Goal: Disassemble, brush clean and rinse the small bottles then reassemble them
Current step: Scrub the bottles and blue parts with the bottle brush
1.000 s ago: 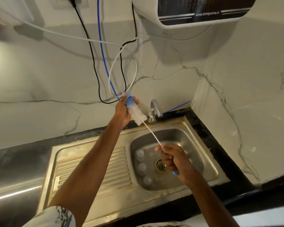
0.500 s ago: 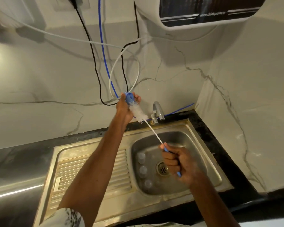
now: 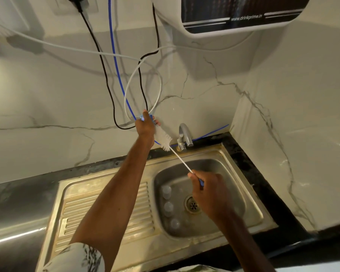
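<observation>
Well, at the far left a dark counter runs up to a steel sink, whose ribbed drainboard lies under the person's left forearm. The left hand is raised in front of the marble wall, its fingers curled round a small bottle. The hand hides most of the bottle, and only a blue part shows at its top. White bristles of a brush stick out from under that hand, but whether the tip sits inside the bottle cannot be told.

The brush's thin white stem slants down to the right, passing just beside the tap at the back rim. Three small bottles lie in a row along the left side of the basin, clear and pale, near the drain.

Over the basin the right hand is closed in a fist round the lower end of the brush, with a bit of blue handle showing between the fingers.
</observation>
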The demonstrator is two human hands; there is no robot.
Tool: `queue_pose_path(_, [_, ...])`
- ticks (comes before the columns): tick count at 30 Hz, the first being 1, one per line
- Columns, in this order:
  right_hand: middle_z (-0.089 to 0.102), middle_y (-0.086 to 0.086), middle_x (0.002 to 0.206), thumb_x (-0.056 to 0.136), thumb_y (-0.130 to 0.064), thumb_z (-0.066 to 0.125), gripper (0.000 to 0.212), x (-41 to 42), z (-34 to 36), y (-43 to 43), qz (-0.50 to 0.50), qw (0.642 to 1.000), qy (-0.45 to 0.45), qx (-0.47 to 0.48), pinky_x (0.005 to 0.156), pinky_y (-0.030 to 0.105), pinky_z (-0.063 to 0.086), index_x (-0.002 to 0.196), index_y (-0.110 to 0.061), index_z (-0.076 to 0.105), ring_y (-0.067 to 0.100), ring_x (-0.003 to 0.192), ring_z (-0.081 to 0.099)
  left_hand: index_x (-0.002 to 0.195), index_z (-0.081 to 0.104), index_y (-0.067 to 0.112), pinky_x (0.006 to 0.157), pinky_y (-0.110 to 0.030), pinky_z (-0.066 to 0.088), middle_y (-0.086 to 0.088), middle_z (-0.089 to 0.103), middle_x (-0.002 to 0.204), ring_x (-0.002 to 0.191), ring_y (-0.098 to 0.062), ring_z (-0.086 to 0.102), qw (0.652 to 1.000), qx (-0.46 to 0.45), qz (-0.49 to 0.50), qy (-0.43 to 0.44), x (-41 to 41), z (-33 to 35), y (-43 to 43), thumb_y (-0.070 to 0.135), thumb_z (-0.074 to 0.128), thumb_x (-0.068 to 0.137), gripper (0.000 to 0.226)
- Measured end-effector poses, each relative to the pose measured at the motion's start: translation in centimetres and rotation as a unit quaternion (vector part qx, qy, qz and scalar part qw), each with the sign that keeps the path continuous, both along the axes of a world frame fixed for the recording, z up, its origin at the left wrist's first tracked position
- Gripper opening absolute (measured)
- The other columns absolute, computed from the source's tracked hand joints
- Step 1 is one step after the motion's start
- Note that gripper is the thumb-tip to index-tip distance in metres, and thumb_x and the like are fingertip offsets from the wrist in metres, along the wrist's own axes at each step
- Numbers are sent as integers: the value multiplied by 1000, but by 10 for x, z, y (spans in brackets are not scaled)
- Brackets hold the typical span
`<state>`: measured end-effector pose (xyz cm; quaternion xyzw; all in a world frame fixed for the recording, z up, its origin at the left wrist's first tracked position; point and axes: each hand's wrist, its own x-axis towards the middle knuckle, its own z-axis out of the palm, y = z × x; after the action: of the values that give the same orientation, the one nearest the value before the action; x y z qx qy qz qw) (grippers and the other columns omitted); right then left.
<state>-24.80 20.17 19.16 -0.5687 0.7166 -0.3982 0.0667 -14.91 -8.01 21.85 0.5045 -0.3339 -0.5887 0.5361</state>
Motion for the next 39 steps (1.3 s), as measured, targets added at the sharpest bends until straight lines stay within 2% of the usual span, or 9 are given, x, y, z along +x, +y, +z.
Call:
queue_pose_path(4, [43, -13, 48, 102, -21, 57, 26, 5, 20, 1, 50, 938, -337, 69, 45, 18, 31, 90, -11, 78, 3, 40, 38, 85, 60, 10, 62, -32, 53, -8, 60, 72, 60, -17, 57, 1000, -18, -16, 1, -2, 7, -2, 35, 56, 103, 32])
queue_pose_path(8, [26, -5, 55, 101, -27, 53, 27, -16, 29, -2, 95, 689, -687, 209, 36, 19, 14, 100, -6, 70, 5, 41, 20, 96, 63, 4, 67, -31, 56, -8, 66, 77, 64, -18, 65, 990, 6, -93, 108, 5, 22, -1, 38, 57, 103, 35])
queue_pose_path(11, [28, -7, 53, 97, -25, 62, 19, -20, 23, -5, 135, 531, -813, 199, 33, 15, 12, 99, -8, 70, 2, 40, 18, 95, 63, 3, 74, -32, 58, -10, 67, 77, 67, -19, 67, 979, 16, -97, 178, 6, 30, -1, 34, 58, 103, 32])
queue_pose_path(13, [27, -7, 54, 100, -26, 58, 23, -13, 25, -4, 131, 575, -783, 198, 33, 16, 13, 100, -8, 71, 3, 43, 16, 95, 63, 5, 74, -33, 58, -9, 66, 74, 65, -19, 66, 983, 15, -94, 155, 3, 35, -3, 31, 58, 104, 27])
queue_pose_path(17, [41, -10, 48, 103, -22, 56, 25, 0, 26, 1, 60, 918, -384, 81, 42, 21, 28, 95, -10, 76, 6, 41, 33, 77, 61, 15, 60, -28, 52, 1, 60, 63, 57, -10, 61, 996, -62, -70, -13, 4, 37, -13, 19, 58, 101, 24])
queue_pose_path(20, [67, -13, 59, 99, -18, 63, 18, 4, 21, 4, 33, 971, -237, 8, 53, 15, 43, 93, -19, 80, 5, 49, 57, 71, 55, 17, 59, -28, 47, 4, 53, 60, 56, -9, 54, 988, -92, -114, -41, 8, 35, -20, 17, 56, 102, 31])
queue_pose_path(27, [42, -9, 47, 103, -20, 56, 26, -7, 34, 3, 34, 936, -350, 17, 41, 20, 28, 92, -13, 77, 5, 40, 32, 93, 61, 7, 65, -33, 57, -9, 64, 77, 67, -20, 63, 989, 34, -130, 61, 1, 24, -2, 34, 50, 107, 32])
queue_pose_path(36, [18, -5, 59, 96, -27, 55, 27, -10, 37, 11, 114, 643, -737, 174, 33, 16, 13, 98, -5, 71, 2, 39, 16, 91, 58, 10, 69, -34, 61, -10, 65, 91, 70, -17, 66, 992, 42, -69, 100, 35, 27, -15, 29, 50, 107, 26])
queue_pose_path(39, [22, -7, 55, 101, -28, 50, 28, -15, 42, -4, 102, 675, -711, 169, 33, 16, 10, 100, -6, 67, 1, 38, 20, 98, 61, 7, 77, -34, 61, -9, 66, 87, 70, -14, 67, 983, 42, -124, 130, 22, 20, 10, 22, 51, 107, 21])
